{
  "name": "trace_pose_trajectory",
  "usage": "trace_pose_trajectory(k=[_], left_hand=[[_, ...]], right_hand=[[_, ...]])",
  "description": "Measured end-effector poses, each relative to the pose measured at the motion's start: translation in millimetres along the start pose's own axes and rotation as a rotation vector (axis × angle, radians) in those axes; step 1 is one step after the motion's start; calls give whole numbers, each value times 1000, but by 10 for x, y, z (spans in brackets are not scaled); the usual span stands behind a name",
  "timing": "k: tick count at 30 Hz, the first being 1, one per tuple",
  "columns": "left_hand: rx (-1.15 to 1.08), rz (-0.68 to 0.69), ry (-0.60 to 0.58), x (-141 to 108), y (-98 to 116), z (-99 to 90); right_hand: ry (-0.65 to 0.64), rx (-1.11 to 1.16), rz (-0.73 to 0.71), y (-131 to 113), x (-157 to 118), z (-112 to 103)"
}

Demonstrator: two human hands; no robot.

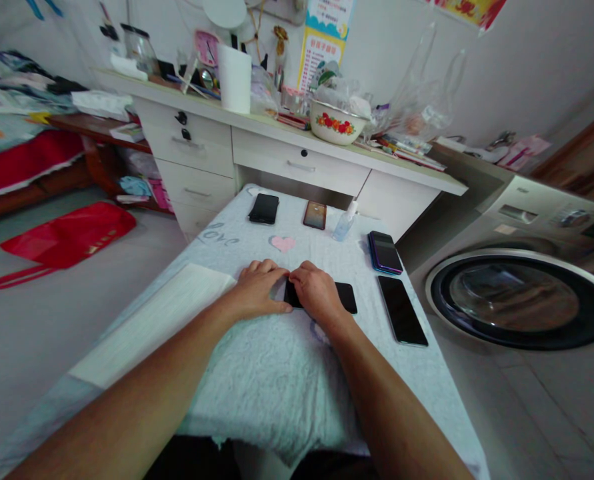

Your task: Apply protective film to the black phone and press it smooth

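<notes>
A black smartphone [347,298] lies flat and crosswise on the cloth-covered table in front of me. My left hand [261,291] grips its left end, the thumb along the near edge and the fingers bent at the far side. My right hand [317,288] is closed over the left half of the phone, its fingertips pinched together close to my left fingers. Whatever those fingertips hold, if anything, is hidden. The middle of the phone is covered by my right hand, and its right end shows beyond it.
On the table are a large dark phone [403,311], a stack of phones [385,253], a spray bottle [345,223], a brown phone [315,215], another black phone [264,209] and a folded white paper towel [157,323]. A desk [297,159] stands behind, a washing machine [521,293] right.
</notes>
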State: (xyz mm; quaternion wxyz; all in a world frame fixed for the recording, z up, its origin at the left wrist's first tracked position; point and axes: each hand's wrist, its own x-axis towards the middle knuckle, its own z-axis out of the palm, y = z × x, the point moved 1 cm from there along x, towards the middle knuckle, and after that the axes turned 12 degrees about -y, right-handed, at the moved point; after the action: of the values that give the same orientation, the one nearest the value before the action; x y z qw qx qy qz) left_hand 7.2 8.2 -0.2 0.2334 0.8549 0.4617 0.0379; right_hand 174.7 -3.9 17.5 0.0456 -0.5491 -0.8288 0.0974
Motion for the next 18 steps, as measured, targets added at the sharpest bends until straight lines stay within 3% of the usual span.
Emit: trace_pose_trajectory(k=[6, 18], left_hand=[[-7, -5, -5, -12, 25, -24], [-4, -9, -7, -4, 33, -24]], right_hand=[[-24, -38, 52, -5, 23, -4], [-58, -28, -45, -47, 11, 10]])
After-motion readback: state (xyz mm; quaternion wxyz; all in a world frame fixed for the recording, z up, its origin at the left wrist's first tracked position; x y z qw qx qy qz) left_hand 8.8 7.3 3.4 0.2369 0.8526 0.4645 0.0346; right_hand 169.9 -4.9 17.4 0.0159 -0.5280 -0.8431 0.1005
